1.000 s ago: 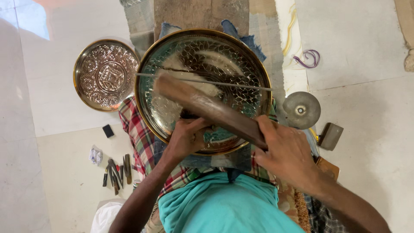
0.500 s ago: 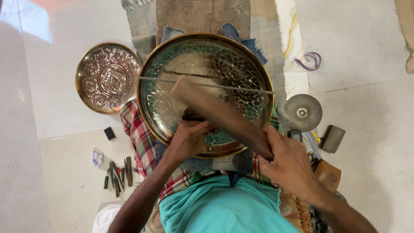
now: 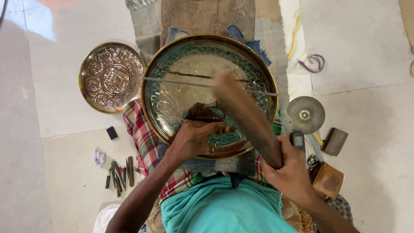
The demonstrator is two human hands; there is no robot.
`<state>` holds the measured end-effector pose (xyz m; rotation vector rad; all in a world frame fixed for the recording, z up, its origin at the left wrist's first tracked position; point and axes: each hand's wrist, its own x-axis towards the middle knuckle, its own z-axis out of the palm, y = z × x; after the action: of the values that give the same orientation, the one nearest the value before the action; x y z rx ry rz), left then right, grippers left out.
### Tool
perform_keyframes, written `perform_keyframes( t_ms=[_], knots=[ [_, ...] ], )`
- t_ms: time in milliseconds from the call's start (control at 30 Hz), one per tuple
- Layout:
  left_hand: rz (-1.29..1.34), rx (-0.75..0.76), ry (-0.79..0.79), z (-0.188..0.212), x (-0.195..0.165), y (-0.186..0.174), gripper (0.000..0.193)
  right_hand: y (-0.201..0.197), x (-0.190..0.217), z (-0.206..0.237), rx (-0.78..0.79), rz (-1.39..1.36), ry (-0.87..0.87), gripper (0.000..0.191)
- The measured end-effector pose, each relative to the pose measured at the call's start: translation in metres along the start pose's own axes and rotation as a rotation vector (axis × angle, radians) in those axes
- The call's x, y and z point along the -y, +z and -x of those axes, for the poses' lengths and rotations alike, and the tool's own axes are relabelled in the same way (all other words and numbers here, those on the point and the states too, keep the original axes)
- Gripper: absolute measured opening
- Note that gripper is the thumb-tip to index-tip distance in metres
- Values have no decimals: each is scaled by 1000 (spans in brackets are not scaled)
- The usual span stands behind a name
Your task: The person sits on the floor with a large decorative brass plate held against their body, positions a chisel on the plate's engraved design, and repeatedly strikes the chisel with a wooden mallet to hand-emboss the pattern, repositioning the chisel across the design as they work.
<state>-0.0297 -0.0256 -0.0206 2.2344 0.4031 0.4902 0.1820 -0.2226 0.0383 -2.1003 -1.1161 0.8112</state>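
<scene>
1. Your left hand (image 3: 196, 138) pinches a punch on the big tray (image 3: 172, 108) in your lap.
2. Your right hand (image 3: 289, 170) grips the mallet (image 3: 243, 112); an off-centre blow could hit fingers.

A large round brass tray (image 3: 181, 86) with engraved scale pattern lies flat on the lap — a blurred wooden mallet (image 3: 248, 116) slants over it.

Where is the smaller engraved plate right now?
In the head view the smaller engraved plate lies flat on the pale floor, upper left, just left of the large round tray, apart from both hands.
</scene>
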Motion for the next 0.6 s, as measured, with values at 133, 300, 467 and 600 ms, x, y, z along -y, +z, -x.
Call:
perform_keyframes(
  t_ms=[133,300,467,600],
  knots=[
    [-101,195,-250,-5,-5,-3,70,2,-3,4,4,141,44,41],
    [-40,77,-8,-10,-12,-12,69,5,-11,5,-3,2,-30,53],
    [62,12,125,-14,-14,-18,64,11,-21,9,-47,38,-15,54],
    [43,4,166,-16,-12,-16,59,15,-26,14,-90,89,-11,50]
  ],
)
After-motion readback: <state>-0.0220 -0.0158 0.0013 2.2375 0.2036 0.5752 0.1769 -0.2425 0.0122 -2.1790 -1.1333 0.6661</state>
